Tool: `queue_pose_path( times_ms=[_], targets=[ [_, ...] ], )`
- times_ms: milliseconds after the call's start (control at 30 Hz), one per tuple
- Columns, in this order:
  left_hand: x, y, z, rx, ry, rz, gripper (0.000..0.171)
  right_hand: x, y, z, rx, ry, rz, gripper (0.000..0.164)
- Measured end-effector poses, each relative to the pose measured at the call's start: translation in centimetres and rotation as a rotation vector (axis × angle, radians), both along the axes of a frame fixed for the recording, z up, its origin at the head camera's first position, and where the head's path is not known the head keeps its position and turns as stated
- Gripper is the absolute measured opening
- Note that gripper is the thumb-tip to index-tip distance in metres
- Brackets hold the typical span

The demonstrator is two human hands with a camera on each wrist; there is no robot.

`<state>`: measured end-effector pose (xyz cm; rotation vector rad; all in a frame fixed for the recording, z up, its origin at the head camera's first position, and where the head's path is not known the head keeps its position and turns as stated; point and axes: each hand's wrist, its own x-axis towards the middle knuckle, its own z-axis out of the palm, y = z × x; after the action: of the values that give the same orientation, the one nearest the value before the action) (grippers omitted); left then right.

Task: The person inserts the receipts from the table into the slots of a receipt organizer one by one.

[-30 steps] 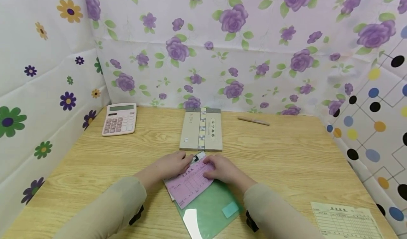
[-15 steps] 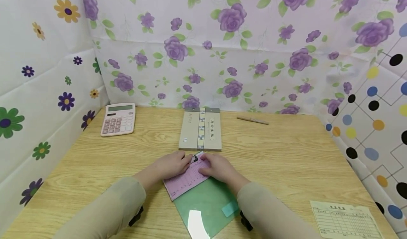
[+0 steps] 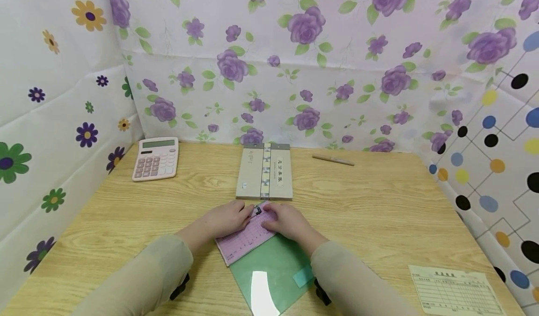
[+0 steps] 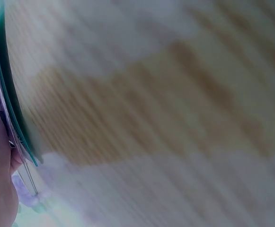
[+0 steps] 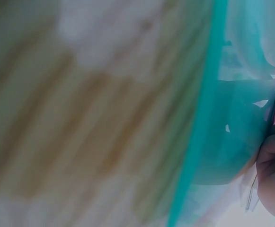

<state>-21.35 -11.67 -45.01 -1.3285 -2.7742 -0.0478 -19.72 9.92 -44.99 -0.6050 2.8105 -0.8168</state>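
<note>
A green clear-covered folder (image 3: 269,269) lies slanted in front of the body, with a small black clip (image 3: 258,210) at its top corner. Over its upper part lies a pink printed form (image 3: 244,242), its top edge by the clip. My left hand (image 3: 225,220) grips the folder's top left edge with the papers, fingertips beside the clip. Opposite it, my right hand (image 3: 290,222) pinches the form's upper right part, thumb on the paper. The left wrist view shows the green folder edge (image 4: 14,109) by the fingers; the right wrist view shows the teal cover (image 5: 232,127) bowed up.
Just beyond the hands lies a beige ledger cover (image 3: 248,175) with a patterned strip. A pink calculator (image 3: 156,159) is at the back left, a pen (image 3: 333,160) at the back right. A pale yellow form (image 3: 456,290) lies at the front right.
The pink form has slid up and left toward the clip and now lines up with the papers beneath. My right hand has moved slightly left with it; my left hand stays put.
</note>
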Motion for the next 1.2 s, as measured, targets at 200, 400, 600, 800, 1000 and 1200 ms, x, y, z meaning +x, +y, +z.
queue_pose_path(
  times_ms=[200, 400, 600, 800, 1000, 1200],
  targets=[
    [0.1, 0.0, -0.2, -0.009, 0.013, 0.019, 0.045, 0.0, 0.1, -0.2, -0.006, 0.001, 0.006, 0.047],
    [0.1, 0.2, -0.6, -0.002, 0.023, 0.042, 0.046, 0.2, 1.9, 0.3, -0.065, -0.040, 0.008, 0.050],
    [0.1, -0.1, -0.8, 0.004, 0.016, 0.064, 0.046, 0.4, 5.0, 1.2, -0.047, -0.113, -0.006, 0.050],
    [0.1, -0.1, -0.7, -0.015, -0.013, 0.083, 0.047, 0.7, 8.3, 1.6, -0.032, -0.128, 0.028, 0.050],
    [0.2, -0.1, -0.8, -0.014, -0.009, 0.077, 0.046, 1.6, 12.2, 2.2, 0.008, -0.118, 0.059, 0.051],
    [0.3, 0.0, -0.8, -0.022, -0.005, 0.089, 0.046, 2.5, 16.8, 2.4, 0.054, -0.095, 0.042, 0.053]
  ],
)
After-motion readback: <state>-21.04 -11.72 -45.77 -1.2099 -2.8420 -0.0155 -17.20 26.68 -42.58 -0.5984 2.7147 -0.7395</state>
